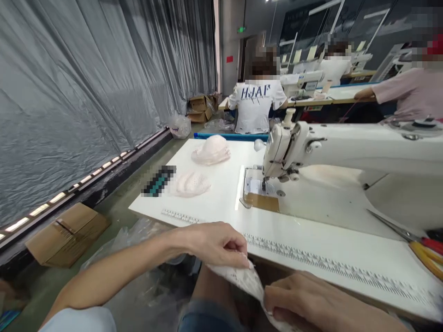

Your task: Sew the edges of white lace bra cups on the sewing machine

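My left hand (216, 242) pinches the upper end of a pale lace fabric piece (242, 278) just off the table's front edge. Lower down and to the right, my right hand (304, 297) grips the same piece, its fingers closed on the edge. The fabric hangs between both hands above my lap, its lower part cut off by the frame. Beyond them stands a white sewing machine (332, 146), its needle area (265, 184) over a metal plate. Two pale pink, cup-shaped lace pieces, one farther back (212, 150) and one nearer (191, 184), lie on the white table (221, 203).
Yellow-and-red-handled scissors (427, 258) rest at the table's right. A printed ruler (311, 258) runs along the front edge. A cardboard box (67, 235) and plastic bags lie on the floor at left. Several people sit farther back, one in a white shirt (256, 108).
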A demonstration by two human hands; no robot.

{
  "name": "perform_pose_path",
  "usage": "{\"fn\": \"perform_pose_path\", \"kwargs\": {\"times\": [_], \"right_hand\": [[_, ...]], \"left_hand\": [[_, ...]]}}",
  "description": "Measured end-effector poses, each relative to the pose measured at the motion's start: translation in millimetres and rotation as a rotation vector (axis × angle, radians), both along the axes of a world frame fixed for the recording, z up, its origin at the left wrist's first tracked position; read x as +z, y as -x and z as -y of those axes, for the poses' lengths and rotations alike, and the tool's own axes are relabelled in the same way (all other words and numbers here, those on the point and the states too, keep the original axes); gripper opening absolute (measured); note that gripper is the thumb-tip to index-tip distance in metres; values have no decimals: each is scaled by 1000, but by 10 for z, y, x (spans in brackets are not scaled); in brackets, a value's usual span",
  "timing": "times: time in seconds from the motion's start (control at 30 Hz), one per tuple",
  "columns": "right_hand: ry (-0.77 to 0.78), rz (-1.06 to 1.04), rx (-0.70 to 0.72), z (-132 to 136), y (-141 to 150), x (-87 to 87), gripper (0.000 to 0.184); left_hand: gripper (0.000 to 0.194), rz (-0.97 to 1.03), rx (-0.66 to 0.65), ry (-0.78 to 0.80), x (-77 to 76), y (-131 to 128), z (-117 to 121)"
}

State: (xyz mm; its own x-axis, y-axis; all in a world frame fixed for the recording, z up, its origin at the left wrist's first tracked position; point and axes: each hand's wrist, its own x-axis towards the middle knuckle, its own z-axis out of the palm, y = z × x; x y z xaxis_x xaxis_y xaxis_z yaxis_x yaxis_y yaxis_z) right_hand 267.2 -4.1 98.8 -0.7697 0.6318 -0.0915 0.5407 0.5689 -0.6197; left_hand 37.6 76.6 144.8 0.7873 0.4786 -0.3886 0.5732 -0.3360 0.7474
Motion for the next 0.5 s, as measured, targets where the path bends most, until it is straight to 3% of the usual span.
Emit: {"fn": "perform_pose_path", "kwargs": {"times": [0.1,0.2,0.27,0.37,0.5], "right_hand": [[160,30,111,89,50,131,16],[311,-187,201,159,32,297,26],[392,-413,188,179,3,361,33],[400,-519,31,161,-26,276,30],[308,-257,-369,125,-23,-144,21]], "left_hand": [[23,-23,14,96,-233,2,160],[29,61,202,222,-731,-42,240],[35,146,308,347,-1044,-129,313],[41,273,421,503,-1295,-310,453],[40,383,429,606,-1269,-449,590]]}}
